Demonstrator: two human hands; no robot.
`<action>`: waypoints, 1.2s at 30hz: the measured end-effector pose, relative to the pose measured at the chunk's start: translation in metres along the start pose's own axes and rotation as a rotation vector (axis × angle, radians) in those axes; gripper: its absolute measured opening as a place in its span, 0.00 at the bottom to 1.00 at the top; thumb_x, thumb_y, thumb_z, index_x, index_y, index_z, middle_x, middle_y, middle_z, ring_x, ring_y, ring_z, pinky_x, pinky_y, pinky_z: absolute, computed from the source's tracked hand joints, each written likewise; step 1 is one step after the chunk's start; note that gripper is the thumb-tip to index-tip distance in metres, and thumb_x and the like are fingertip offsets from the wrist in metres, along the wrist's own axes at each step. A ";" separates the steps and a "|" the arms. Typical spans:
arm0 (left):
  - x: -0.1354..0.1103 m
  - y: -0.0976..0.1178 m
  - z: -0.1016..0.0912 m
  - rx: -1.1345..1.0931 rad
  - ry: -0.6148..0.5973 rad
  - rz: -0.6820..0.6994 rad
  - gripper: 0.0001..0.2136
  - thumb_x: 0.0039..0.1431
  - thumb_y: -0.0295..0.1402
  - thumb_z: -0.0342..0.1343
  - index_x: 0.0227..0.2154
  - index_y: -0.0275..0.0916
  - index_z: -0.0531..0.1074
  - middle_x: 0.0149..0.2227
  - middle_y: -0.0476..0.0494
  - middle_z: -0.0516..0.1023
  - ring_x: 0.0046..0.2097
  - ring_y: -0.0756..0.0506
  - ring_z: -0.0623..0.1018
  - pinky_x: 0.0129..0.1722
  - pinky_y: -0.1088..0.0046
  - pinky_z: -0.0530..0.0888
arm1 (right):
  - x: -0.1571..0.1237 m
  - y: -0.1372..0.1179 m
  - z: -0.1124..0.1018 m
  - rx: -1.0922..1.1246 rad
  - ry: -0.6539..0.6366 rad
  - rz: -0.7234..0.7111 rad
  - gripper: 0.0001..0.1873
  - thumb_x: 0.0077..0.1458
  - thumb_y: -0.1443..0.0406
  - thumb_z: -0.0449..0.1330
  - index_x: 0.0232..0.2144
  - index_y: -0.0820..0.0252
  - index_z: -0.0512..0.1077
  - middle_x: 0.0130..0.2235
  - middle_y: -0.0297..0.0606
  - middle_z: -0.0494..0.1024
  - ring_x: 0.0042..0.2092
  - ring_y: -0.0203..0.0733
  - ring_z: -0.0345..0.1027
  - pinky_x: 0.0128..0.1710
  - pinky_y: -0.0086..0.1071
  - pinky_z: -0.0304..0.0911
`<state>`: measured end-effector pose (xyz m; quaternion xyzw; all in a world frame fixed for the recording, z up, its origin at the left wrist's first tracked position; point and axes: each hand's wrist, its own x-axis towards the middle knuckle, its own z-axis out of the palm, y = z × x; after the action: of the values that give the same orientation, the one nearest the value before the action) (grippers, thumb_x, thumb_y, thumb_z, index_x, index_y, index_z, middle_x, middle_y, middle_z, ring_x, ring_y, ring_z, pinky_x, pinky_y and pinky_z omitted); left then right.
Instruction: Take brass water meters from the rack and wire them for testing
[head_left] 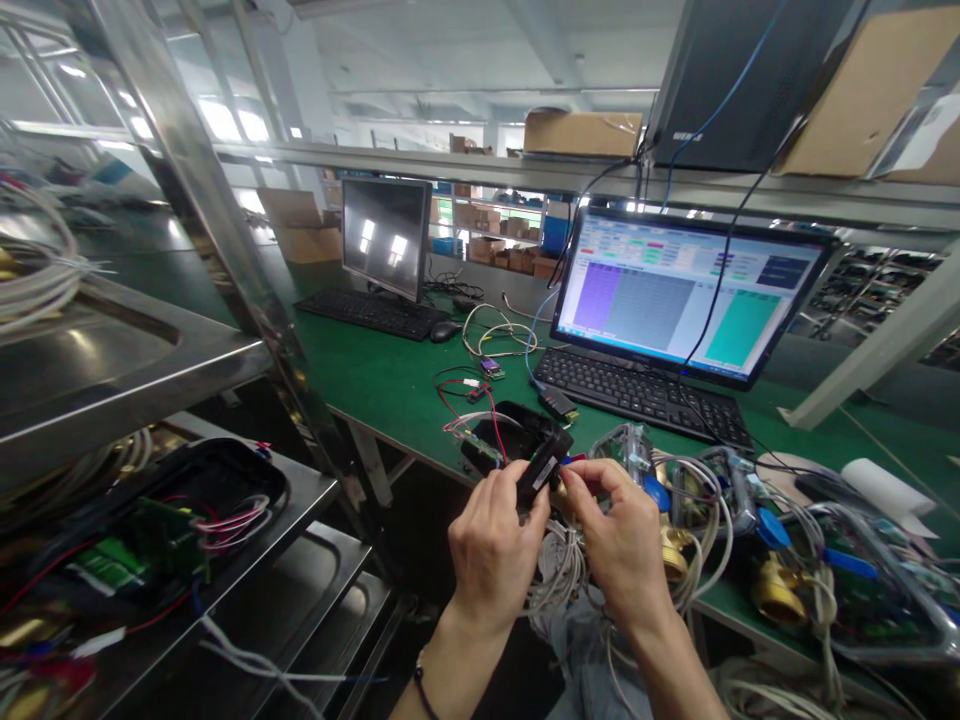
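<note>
My left hand (491,545) is closed around a small black plastic block with a white label (541,468), tilted above the table's front edge. My right hand (619,530) pinches close against the block's right side; what lies between its fingertips is too small to make out. Just behind the block sits an open black housing (514,412). A narrow circuit board (480,445) with red and white wires lies at its left side. Below my hands hangs a coiled bundle of grey cable (559,570).
Brass meter bodies (780,592) with blue caps and cables crowd the right. Behind stand a lit monitor (675,290), a keyboard (637,390), a dark monitor (386,235) and a mouse (445,331). A metal rack (300,500) at left holds another open housing (244,470).
</note>
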<state>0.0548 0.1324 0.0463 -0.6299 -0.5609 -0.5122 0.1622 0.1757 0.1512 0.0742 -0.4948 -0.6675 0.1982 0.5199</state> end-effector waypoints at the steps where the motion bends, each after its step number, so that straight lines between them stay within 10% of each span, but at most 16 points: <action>1: 0.000 0.000 0.000 -0.003 0.002 -0.004 0.08 0.58 0.30 0.57 0.40 0.36 0.68 0.33 0.46 0.76 0.34 0.45 0.76 0.35 0.72 0.70 | 0.000 0.000 -0.001 -0.003 0.008 -0.011 0.09 0.57 0.61 0.55 0.30 0.57 0.73 0.32 0.34 0.74 0.32 0.35 0.67 0.33 0.29 0.63; 36: 0.000 -0.002 -0.002 -0.014 -0.003 -0.016 0.09 0.57 0.29 0.58 0.40 0.36 0.68 0.32 0.46 0.76 0.34 0.46 0.76 0.35 0.72 0.70 | -0.004 0.007 0.017 -0.161 0.110 -0.181 0.08 0.60 0.63 0.52 0.30 0.58 0.66 0.32 0.35 0.71 0.38 0.40 0.61 0.40 0.36 0.55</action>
<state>0.0524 0.1317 0.0462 -0.6270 -0.5627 -0.5165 0.1529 0.1641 0.1551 0.0603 -0.4826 -0.6936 0.0688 0.5303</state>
